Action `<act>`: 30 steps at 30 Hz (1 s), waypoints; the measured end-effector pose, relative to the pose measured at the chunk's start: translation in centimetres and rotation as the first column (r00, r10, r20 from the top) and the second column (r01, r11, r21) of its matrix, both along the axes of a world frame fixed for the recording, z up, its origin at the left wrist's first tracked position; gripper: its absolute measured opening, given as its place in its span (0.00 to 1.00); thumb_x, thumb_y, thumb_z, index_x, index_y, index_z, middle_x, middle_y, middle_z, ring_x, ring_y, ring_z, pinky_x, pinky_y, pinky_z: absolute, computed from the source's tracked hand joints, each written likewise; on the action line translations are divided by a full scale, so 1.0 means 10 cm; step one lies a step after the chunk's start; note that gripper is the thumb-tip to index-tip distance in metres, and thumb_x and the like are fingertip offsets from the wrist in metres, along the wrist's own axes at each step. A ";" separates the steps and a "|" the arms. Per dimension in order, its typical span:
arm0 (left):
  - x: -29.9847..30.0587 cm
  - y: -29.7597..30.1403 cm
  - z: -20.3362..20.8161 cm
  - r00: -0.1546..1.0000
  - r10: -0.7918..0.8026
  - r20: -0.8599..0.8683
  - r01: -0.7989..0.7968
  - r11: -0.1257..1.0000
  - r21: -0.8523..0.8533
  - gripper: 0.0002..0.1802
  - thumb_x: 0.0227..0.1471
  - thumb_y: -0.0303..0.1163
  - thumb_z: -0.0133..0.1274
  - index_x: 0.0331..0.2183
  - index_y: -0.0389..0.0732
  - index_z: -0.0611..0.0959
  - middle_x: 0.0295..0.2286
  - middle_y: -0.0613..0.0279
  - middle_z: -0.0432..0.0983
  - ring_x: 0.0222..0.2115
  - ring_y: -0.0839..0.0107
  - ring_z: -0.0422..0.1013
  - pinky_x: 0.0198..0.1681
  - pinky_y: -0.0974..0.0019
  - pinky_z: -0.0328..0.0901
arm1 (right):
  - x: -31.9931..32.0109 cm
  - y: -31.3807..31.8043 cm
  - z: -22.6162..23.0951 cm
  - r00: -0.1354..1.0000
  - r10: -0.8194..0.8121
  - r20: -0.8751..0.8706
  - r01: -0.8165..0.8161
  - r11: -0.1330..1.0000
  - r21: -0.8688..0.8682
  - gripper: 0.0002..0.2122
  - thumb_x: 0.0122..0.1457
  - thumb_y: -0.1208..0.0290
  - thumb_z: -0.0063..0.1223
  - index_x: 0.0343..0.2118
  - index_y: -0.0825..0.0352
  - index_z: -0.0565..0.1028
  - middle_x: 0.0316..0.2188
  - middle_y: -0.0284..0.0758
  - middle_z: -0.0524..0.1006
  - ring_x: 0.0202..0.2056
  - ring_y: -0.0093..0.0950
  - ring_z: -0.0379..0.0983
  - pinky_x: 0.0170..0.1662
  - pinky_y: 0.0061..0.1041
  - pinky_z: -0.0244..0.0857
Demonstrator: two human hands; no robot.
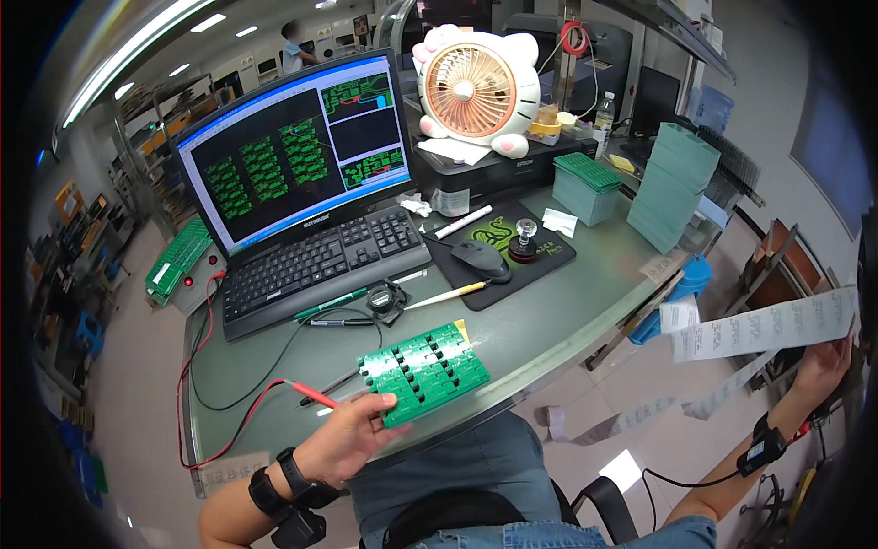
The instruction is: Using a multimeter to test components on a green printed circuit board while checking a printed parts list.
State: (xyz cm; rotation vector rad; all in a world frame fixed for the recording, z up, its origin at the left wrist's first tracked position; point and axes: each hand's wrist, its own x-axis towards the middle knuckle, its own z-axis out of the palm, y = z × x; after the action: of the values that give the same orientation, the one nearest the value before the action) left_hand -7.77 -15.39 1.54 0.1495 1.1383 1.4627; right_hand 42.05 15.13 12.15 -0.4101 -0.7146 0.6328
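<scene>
My left hand (349, 434) is closed on the near left corner of a green circuit board panel (426, 373), thumb on top. Rows of small black parts run across the panel, which is over the desk's front edge. Far off to the right, my right hand (826, 364) grips the end of a long white strip of printed labels (764, 327); its fingers are partly hidden. The strip stretches left from that hand, and more of it hangs in loops below. Beside my left hand lies a red test probe (314, 393) with its cable.
A monitor (274, 165) and black keyboard (320, 267) stand at the back left. A mouse (482, 261) and a round stamp (523, 243) rest on a mouse pad. Behind are a white fan (469, 91) and stacked boards (585, 194). Pens lie before the keyboard.
</scene>
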 end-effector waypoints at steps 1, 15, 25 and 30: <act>-0.02 0.04 -0.03 1.000 -0.010 0.003 0.010 1.000 -0.003 0.22 0.51 0.31 0.53 0.48 0.36 0.70 0.46 0.59 0.70 0.48 0.70 0.66 0.57 0.59 0.57 | -0.19 -0.12 0.05 0.998 0.060 0.028 -0.059 0.997 -0.044 0.22 0.62 0.67 0.33 0.58 0.72 0.61 0.57 0.43 0.64 0.56 0.36 0.63 0.58 0.39 0.59; 0.26 -0.27 0.49 0.918 0.121 -0.378 -0.042 0.977 0.210 0.40 0.49 0.38 0.47 0.60 0.37 0.53 0.59 0.54 0.50 0.61 0.64 0.44 0.63 0.58 0.38 | -1.40 -0.40 -0.31 0.471 0.823 0.318 -0.688 0.568 -0.452 0.24 0.58 0.62 0.48 0.55 0.67 0.65 0.49 0.35 0.71 0.42 0.25 0.73 0.42 0.28 0.70; 0.39 0.00 0.24 0.273 0.161 -0.948 0.248 0.941 0.232 0.39 0.47 0.28 0.52 0.58 0.35 0.57 0.60 0.50 0.47 0.62 0.61 0.44 0.62 0.61 0.41 | -1.74 -0.65 -0.40 0.220 0.949 0.227 -0.730 0.315 -0.607 0.23 0.58 0.68 0.44 0.56 0.70 0.63 0.46 0.38 0.71 0.40 0.27 0.73 0.36 0.27 0.75; 0.54 -0.06 0.24 0.648 -0.045 -0.760 0.405 0.866 0.294 0.33 0.51 0.31 0.53 0.56 0.35 0.61 0.57 0.52 0.55 0.60 0.64 0.50 0.61 0.60 0.46 | -1.87 -0.78 -0.50 0.016 0.985 0.173 -0.804 0.115 -0.583 0.26 0.58 0.71 0.44 0.59 0.73 0.57 0.53 0.44 0.64 0.42 0.33 0.73 0.31 0.28 0.78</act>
State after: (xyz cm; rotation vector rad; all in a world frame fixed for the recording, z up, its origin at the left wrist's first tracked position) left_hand -2.40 -15.97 3.89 1.2824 1.3184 1.4259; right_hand 23.33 7.31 7.18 -0.3782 -1.4837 2.0665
